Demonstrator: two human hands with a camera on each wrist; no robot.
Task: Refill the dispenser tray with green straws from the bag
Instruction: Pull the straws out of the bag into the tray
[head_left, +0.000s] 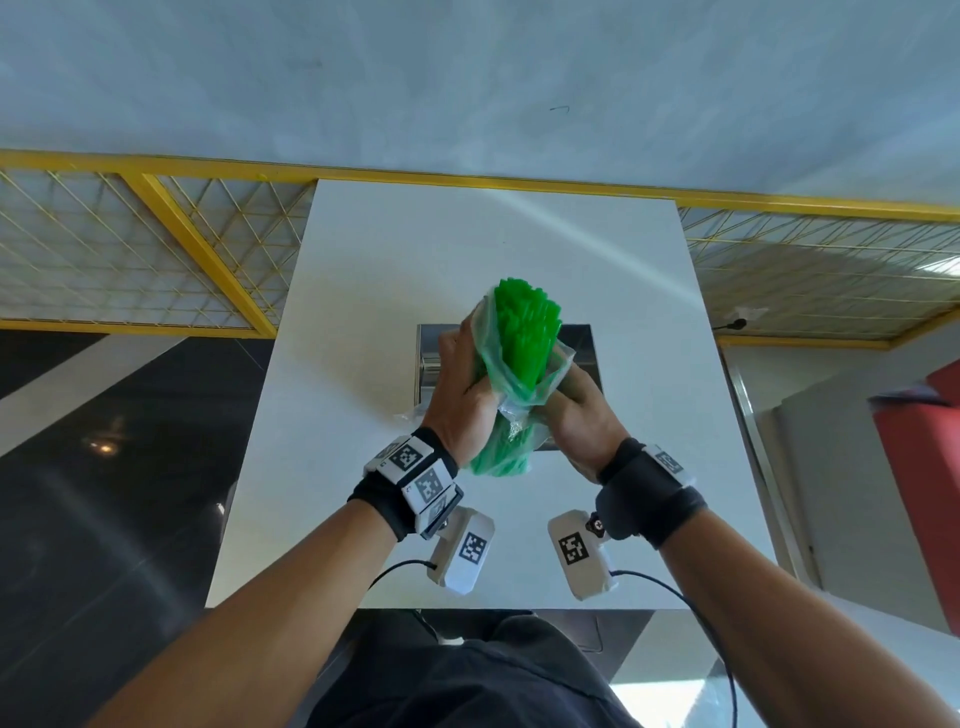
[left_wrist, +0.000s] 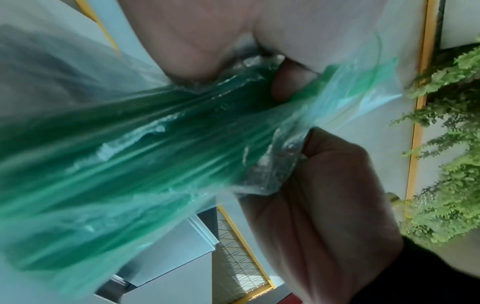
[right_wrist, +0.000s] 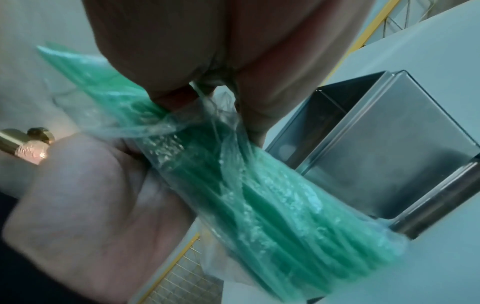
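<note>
Mid-frame over the desk (head_left: 363, 260), left hand (head_left: 462, 384) and right hand (head_left: 582, 410) both grip the bag (head_left: 558, 366) round the green straws (head_left: 524, 332), so peel plastic down evenly (dispenser tray (right_wrist: 384, 164) behind, metal), keeping the bundle tight.

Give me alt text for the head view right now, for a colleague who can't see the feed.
Both hands, left hand and right hand, grip a clear plastic bag of green straws, whose tips poke from its open far end, above a metal dispenser tray on a white table.
</note>
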